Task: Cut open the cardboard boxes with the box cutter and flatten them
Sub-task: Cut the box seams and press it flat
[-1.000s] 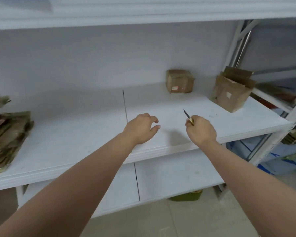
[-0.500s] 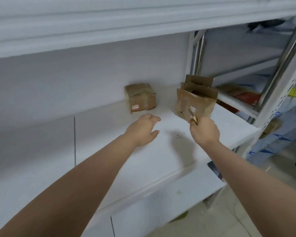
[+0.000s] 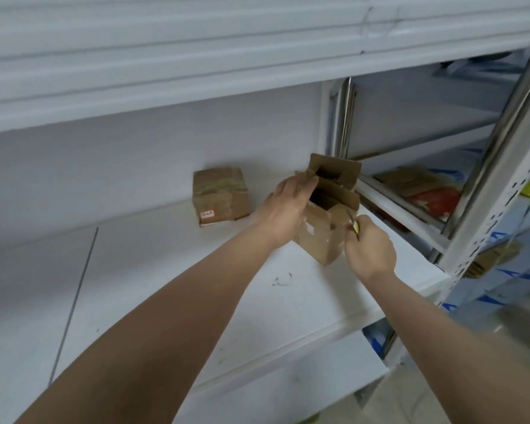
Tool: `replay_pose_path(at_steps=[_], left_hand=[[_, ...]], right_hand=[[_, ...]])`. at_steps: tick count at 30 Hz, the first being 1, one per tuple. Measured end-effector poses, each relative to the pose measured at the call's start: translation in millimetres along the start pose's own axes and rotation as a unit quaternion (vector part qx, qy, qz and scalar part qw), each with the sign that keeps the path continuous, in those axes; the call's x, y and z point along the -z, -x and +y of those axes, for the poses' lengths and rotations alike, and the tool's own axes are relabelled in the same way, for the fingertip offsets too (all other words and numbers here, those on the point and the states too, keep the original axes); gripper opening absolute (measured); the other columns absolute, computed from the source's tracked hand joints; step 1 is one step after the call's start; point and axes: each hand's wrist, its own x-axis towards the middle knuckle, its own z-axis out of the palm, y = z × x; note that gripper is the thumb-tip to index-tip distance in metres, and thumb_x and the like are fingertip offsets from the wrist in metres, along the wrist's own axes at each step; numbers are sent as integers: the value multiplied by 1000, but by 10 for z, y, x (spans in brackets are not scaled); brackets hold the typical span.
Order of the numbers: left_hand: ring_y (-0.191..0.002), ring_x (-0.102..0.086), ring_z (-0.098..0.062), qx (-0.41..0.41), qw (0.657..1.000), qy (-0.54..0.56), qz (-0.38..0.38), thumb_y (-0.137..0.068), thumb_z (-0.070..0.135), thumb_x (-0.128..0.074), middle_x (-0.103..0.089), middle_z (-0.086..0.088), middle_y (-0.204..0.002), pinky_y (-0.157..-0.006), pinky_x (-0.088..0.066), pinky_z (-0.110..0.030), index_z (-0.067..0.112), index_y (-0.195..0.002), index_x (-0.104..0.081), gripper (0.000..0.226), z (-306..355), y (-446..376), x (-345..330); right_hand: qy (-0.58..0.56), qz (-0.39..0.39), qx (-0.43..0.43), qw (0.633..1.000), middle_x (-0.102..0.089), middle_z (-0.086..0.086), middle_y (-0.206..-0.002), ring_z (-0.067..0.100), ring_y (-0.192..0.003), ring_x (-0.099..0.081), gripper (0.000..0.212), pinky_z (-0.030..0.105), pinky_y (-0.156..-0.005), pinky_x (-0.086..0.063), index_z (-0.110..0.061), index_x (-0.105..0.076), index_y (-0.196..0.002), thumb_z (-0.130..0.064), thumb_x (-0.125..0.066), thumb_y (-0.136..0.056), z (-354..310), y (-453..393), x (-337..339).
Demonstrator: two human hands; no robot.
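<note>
Blade at the open box, steadying hand close by.

The open cardboard box (image 3: 318, 237) stood right of the frame's centre on the white shelf (image 3: 172, 295), its flaps up, held at the upper left wall by the left hand (image 3: 288, 209), thumb and fingers (image 3: 308, 183) wrapped over the rim. The right hand (image 3: 369, 249) was curled tight round the box cutter (image 3: 353, 225), its tip at the box's right side. A slip through the thin, creased board could likely have carried the blade toward the holding hand, and a light, hollow box might have skidded on the smooth shelf under a hard push. A second box (image 3: 221, 195), taped shut, squat and rumpled, sat well apart to the left, by the wall. Flattened card (image 3: 410, 182) lay on the next rack at right.
</note>
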Motion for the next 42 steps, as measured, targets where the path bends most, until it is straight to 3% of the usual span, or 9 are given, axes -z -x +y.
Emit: replay_pose_path(at_steps=[5,9,14,19,26,31,34,37,42], left_hand=[[-146,-7,-27,64,997,-35,-16,-94,21,-54,-26,-3,-154,-117,-11,-51,21,-121,-56,27,-17,-86,-131],[-140,-28,-27,68,997,-25,37,-96,25,-52,-51,-5,-137,-114,-17,-52,14,-113,-62,23,-233,192,22],[-96,-62,-34,146,977,-53,146,-96,36,-38,-68,-9,-106,-98,-37,-41,8,-112,-60,39,-443,767,440],[-97,-59,-29,270,951,-96,116,-101,34,-36,-65,-2,-107,-74,-48,-36,21,-119,-54,29,-635,1372,819],[-125,-40,-36,467,869,-157,-46,-93,43,-52,-42,-14,-138,-101,-35,-45,20,-139,-41,53,-1068,1983,826],[-137,-33,-22,385,920,-62,-39,-79,75,-26,-42,5,-146,-109,-24,-45,37,-136,-47,72,-1060,2200,633],[-147,-8,-20,395,913,1,-101,-71,83,-19,-18,9,-158,-115,-5,-54,46,-146,-25,84,-1092,2386,436],[-147,11,-17,407,906,29,-109,-76,82,-12,0,11,-160,-114,9,-57,46,-149,-11,82,-1124,2481,288],[-146,14,-16,439,893,14,-103,-93,67,-20,5,11,-160,-113,11,-55,45,-150,-7,62,-1103,2429,230]], right_hand=[[3,-37,50,998,-53,5,-77,26,-72,-53,10,31,-62,-39,-11,-50,-98,-19,-44,-97,150,-185,40],[-25,-50,86,995,-52,5,-80,28,-74,-50,18,32,-63,-37,-9,-53,-109,-17,-44,-96,45,-248,-24],[-115,-106,111,981,-52,5,-80,31,-80,-55,18,32,-62,-35,-8,-57,-101,-18,-44,-97,-331,-141,-359],[-154,-172,153,961,-53,8,-78,37,-84,-58,14,31,-61,-34,-9,-51,-90,-21,-46,-97,-706,104,-650],[-131,-275,159,939,-60,4,-99,31,-96,-59,25,28,-69,-38,-14,-50,-114,-27,-53,-93,-960,367,-864],[-133,-321,162,924,-56,2,-94,23,-83,-54,21,28,-68,-40,-13,-48,-110,-13,-52,-89,-964,448,-1004],[-151,-349,174,908,-61,6,-95,21,-82,-55,14,26,-62,-41,-10,-56,-104,-12,-52,-91,-929,511,-1114],[-152,-369,181,899,-63,5,-82,21,-72,-57,9,28,-60,-46,-13,-60,-92,-15,-51,-91,-927,570,-1212],[-163,-432,151,874,-62,2,-59,12,-51,-53,26,26,-57,-42,-14,-58,-67,-22,-52,-91,-1015,784,-1350]])
